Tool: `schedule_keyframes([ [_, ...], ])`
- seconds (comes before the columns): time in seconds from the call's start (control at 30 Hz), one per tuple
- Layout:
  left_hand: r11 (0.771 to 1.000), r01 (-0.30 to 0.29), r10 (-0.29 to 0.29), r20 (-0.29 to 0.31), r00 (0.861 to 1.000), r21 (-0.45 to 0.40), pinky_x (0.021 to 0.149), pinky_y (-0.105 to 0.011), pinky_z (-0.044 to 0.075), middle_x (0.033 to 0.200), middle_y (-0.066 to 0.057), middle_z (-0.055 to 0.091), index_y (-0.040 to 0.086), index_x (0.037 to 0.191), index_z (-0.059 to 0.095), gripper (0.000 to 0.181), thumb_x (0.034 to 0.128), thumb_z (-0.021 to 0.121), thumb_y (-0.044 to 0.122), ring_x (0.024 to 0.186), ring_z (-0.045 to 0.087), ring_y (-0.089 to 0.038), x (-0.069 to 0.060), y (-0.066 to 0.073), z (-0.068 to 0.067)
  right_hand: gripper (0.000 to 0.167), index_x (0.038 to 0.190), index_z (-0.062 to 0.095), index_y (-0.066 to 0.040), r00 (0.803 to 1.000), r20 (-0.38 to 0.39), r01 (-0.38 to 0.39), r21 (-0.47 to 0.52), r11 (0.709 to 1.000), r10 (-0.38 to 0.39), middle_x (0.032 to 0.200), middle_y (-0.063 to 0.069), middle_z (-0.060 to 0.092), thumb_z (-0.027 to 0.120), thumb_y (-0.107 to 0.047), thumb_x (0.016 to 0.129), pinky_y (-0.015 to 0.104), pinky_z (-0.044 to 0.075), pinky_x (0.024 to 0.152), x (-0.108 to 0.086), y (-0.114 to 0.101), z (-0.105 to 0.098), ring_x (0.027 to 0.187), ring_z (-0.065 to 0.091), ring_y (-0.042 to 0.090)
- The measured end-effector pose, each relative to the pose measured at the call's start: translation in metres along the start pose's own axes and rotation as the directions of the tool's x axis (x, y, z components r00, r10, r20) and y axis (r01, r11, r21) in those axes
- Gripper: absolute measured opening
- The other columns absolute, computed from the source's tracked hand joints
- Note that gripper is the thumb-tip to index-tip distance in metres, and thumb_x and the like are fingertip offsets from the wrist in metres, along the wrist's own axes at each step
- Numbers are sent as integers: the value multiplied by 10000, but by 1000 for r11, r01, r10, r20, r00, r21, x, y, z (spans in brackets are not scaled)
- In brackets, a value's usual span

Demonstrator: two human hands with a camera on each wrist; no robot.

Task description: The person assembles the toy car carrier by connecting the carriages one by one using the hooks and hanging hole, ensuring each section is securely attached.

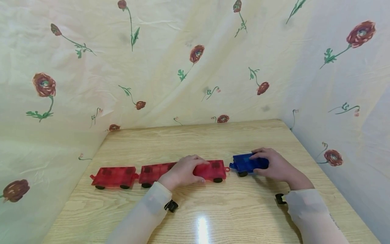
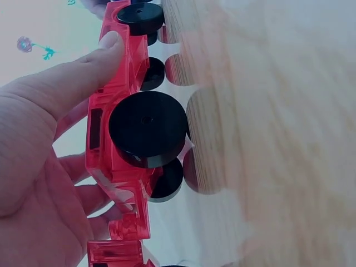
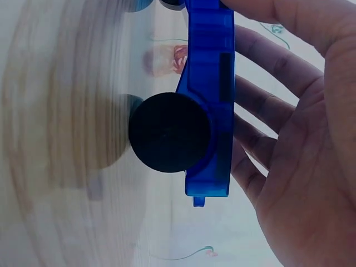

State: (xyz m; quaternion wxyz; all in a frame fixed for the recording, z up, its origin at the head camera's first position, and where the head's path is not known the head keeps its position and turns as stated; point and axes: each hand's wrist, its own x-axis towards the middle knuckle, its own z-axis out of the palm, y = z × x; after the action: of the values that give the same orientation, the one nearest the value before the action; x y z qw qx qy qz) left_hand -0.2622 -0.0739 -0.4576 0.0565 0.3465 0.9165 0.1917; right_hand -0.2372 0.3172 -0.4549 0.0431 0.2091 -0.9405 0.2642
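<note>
In the head view a row of toy train cars runs across the table. On the left is a translucent red car [image 1: 113,177], hooked or nearly hooked to a second red car [image 1: 152,173]. At the row's right end of red is another red car [image 1: 217,169], which my left hand [image 1: 184,171] grips by its sides from above; the hand covers the join between these two. My right hand [image 1: 275,166] holds a translucent blue car [image 1: 242,162] between thumb and fingers. Its hook lies close to the red loop; whether they touch I cannot tell. Black wheels [image 2: 147,128] stand on the table.
The light wooden table [image 1: 231,217] meets a flower-patterned cloth [image 1: 164,84] at the back and sides. A small black device sits at each wrist, the left one [image 1: 171,205] and the right one [image 1: 280,199]. Light glares off the table's front middle.
</note>
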Motion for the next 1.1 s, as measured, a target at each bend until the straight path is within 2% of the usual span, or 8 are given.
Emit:
schedule_keyframes([
  [0.3,997,5,-5,-8,1000,-81,1121,-425,449,1427,90,551,322,1487,592,653,893,851,398,1363,512,-204,0,5,2,392,1236,763,-108,1000,30,7,17,1000,-7,1452,193,565,872,-129,860,706,400,1047,-3,8,-6,1346,466,491],
  [0.53,993,15,-18,-26,999,-115,1109,-398,466,1422,98,554,336,1489,581,655,894,845,403,1363,514,-183,3,9,1,391,1226,770,-112,998,26,48,40,998,-49,1417,194,592,882,-126,851,699,438,1011,-4,11,-8,1311,507,490],
  [0.83,995,15,-18,-27,999,-95,1104,-404,474,1458,85,537,356,1507,562,669,900,834,426,1375,511,-192,11,9,4,397,1237,769,-134,999,46,15,29,999,-16,1441,166,580,880,-138,856,705,410,1049,-3,9,-7,1344,478,471],
  [1.1,996,7,-9,-17,1000,-93,1088,-405,486,1415,86,550,342,1500,574,640,914,815,435,1339,532,-194,15,12,5,403,1237,772,-145,998,53,14,25,1000,-15,1440,161,581,884,-147,850,714,405,1050,-3,9,-6,1346,471,474],
])
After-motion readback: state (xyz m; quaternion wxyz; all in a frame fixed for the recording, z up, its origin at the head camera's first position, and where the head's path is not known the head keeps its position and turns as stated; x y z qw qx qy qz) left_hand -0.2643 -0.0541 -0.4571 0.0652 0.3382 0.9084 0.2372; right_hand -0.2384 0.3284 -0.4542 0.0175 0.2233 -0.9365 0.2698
